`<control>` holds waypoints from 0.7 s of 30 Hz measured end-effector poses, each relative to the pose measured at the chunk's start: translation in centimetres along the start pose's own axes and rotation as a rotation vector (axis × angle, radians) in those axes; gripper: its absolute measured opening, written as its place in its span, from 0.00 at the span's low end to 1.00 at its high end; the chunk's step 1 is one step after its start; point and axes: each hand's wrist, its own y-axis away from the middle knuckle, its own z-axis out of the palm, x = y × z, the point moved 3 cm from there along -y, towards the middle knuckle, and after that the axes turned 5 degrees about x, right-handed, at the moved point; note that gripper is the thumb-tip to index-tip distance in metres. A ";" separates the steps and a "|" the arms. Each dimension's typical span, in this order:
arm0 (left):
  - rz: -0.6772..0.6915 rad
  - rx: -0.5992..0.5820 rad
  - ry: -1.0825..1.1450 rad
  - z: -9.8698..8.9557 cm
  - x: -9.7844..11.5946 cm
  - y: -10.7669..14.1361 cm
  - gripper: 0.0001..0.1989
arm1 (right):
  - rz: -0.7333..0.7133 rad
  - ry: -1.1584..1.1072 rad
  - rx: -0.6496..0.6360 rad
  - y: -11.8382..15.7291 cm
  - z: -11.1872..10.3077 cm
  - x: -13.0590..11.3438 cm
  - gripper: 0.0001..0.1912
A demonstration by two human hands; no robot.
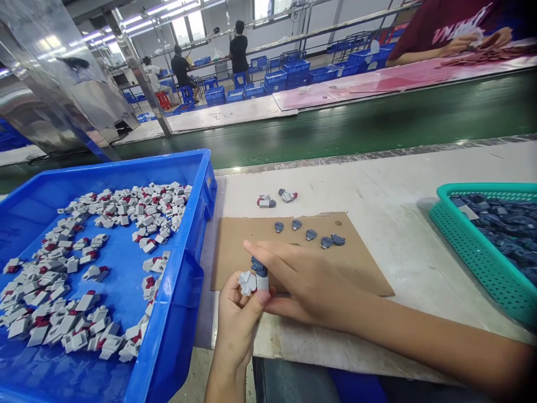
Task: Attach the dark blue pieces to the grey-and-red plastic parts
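Observation:
My left hand (241, 322) is closed on a light grey plastic toy part (248, 283), its thumb pressed on the part's front. A dark blue moulded piece, fist-like in shape, (259, 266) sits at the top of the grey part. My right hand (308, 282) reaches in from the right with fingers stretched out, its palm side against the blue piece. Its thumb lies low, close to my left thumb. Several loose dark blue pieces (311, 234) rest on a brown cardboard sheet (356, 268) behind my hands. Two grey, red and blue assembled parts (287, 195) lie beyond the cardboard.
At left stands a blue bin (168, 313) with many grey and red parts (67, 302). A green basket (470, 257) at right holds dark blue pieces. A green conveyor belt (319, 131) runs behind the table. Across it, a person in a dark red shirt (444, 28) handles small pieces.

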 end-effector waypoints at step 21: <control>-0.002 -0.060 0.044 -0.3 0.1 -0.3 0.10 | 0.107 -0.064 -0.055 -0.5 3.2 0.9 0.11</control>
